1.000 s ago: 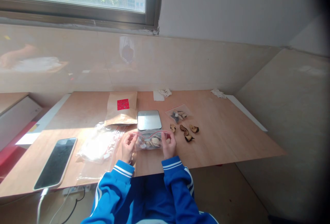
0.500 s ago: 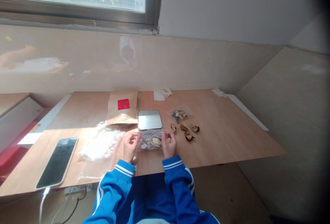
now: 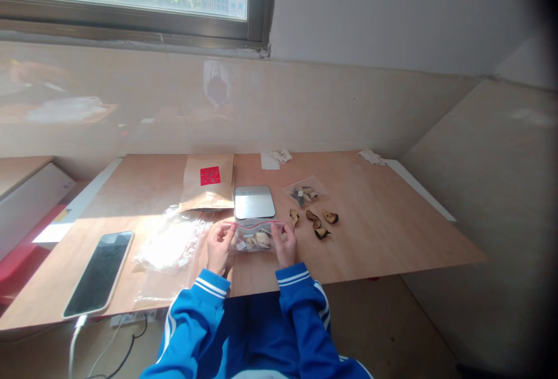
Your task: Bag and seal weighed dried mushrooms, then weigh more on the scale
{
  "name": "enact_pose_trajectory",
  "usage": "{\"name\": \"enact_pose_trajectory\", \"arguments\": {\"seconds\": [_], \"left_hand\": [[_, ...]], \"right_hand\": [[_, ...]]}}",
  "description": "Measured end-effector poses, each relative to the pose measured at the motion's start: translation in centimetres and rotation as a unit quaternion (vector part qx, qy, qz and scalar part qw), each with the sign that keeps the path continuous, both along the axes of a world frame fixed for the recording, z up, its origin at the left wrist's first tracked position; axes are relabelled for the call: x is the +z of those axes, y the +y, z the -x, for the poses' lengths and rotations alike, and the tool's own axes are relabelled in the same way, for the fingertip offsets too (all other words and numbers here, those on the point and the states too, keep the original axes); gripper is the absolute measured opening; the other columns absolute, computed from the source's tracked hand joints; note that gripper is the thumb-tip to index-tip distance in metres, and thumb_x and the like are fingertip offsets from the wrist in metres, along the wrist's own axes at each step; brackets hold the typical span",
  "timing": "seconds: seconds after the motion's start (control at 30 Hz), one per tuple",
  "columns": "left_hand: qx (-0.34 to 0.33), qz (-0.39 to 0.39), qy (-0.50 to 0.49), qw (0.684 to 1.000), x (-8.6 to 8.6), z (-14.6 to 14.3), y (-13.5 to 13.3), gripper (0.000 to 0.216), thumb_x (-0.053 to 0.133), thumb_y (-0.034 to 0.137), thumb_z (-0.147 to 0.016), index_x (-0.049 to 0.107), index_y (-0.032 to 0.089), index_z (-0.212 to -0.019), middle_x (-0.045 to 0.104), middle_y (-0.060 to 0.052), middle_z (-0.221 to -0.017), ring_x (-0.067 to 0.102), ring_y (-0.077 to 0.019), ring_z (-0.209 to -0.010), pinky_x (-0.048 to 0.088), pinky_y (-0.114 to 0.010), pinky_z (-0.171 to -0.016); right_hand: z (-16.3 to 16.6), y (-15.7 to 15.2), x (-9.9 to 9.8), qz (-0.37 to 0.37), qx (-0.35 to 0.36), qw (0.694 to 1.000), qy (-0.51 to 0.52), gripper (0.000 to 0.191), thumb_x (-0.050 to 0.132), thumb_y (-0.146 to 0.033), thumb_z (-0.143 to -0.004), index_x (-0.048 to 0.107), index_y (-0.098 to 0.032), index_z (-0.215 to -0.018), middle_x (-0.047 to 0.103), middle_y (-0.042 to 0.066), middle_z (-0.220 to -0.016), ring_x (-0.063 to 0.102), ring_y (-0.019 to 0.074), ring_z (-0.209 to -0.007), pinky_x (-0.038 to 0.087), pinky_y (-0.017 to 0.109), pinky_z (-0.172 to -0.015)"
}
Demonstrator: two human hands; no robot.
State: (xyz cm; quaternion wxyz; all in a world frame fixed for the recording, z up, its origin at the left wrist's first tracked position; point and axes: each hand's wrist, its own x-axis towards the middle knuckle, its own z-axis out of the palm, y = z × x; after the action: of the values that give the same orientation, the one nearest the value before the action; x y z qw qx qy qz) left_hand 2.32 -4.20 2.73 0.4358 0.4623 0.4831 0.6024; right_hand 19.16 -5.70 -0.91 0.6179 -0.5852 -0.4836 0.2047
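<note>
A zip bag (image 3: 255, 238) of dried slices sits near the worktop's (image 3: 383, 245) front edge, long axis side to side, red seal (image 3: 255, 223) facing away. The left hand (image 3: 219, 249) and right hand (image 3: 285, 245) pinch its ends, fingers (image 3: 227, 232) closed on it. A small scale (image 3: 254, 201) stands just behind; loose slices (image 3: 314, 217) lie right, with open worktop beyond.

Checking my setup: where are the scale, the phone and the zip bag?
Scale (image 3: 254, 202), head view, metal top.
Phone (image 3: 98, 273), head view, dark screen.
Zip bag (image 3: 253, 230), head view, clear front.
</note>
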Motion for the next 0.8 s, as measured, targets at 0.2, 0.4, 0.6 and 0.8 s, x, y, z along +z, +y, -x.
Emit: {"name": "enact_pose_trajectory", "arguments": {"seconds": [0.2, 0.4, 0.6, 0.8], "left_hand": [[-0.029, 0.015, -0.004, 0.999, 0.1, 0.1, -0.2, 0.029, 0.069, 0.043, -0.076, 0.068, 0.016, -0.085, 0.067, -0.006, -0.088, 0.063, -0.0160, -0.078, 0.051, -0.025, -0.067], [-0.043, 0.021, 0.020, 0.999, -0.5, 0.2, 0.0, 0.029, 0.068, 0.044, -0.077, 0.068, 0.015, -0.081, 0.066, -0.005, -0.086, 0.062, -0.0148, -0.076, 0.049, -0.024, -0.064], [-0.004, 0.039, 0.048, 0.998, -1.2, 0.0, 0.0, 0.036, 0.066, 0.048, -0.078, 0.068, 0.014, -0.087, 0.067, -0.006, -0.085, 0.062, -0.0141, -0.071, 0.049, -0.024, -0.061], [0.023, 0.084, 0.028, 0.996, -2.1, -0.1, -0.1, 0.043, 0.070, 0.052, -0.072, 0.067, 0.013, -0.090, 0.068, -0.005, -0.076, 0.062, -0.0136, -0.060, 0.047, -0.024, -0.053]], "right_hand": [[0.2, 0.2, -0.1, -0.020, -0.018, 1.000, 0.012, 0.031, 0.058, -0.046, -0.086, 0.066, -0.017, -0.078, 0.052, 0.001, -0.075, 0.049, 0.0162, -0.074, 0.044, 0.029, -0.071], [0.2, 0.3, -0.2, -0.027, -0.028, 0.999, 0.023, 0.030, 0.060, -0.044, -0.085, 0.066, -0.016, -0.078, 0.053, 0.001, -0.074, 0.049, 0.0159, -0.072, 0.044, 0.029, -0.068], [0.1, 0.3, -0.4, -0.020, -0.033, 0.998, 0.043, 0.029, 0.062, -0.043, -0.084, 0.066, -0.015, -0.077, 0.054, 0.002, -0.075, 0.050, 0.0161, -0.073, 0.043, 0.029, -0.067], [0.2, 0.1, 0.0, -0.008, -0.020, 0.998, 0.059, 0.030, 0.062, -0.044, -0.083, 0.066, -0.015, -0.077, 0.054, 0.001, -0.074, 0.049, 0.0144, -0.067, 0.043, 0.028, -0.064]]}}
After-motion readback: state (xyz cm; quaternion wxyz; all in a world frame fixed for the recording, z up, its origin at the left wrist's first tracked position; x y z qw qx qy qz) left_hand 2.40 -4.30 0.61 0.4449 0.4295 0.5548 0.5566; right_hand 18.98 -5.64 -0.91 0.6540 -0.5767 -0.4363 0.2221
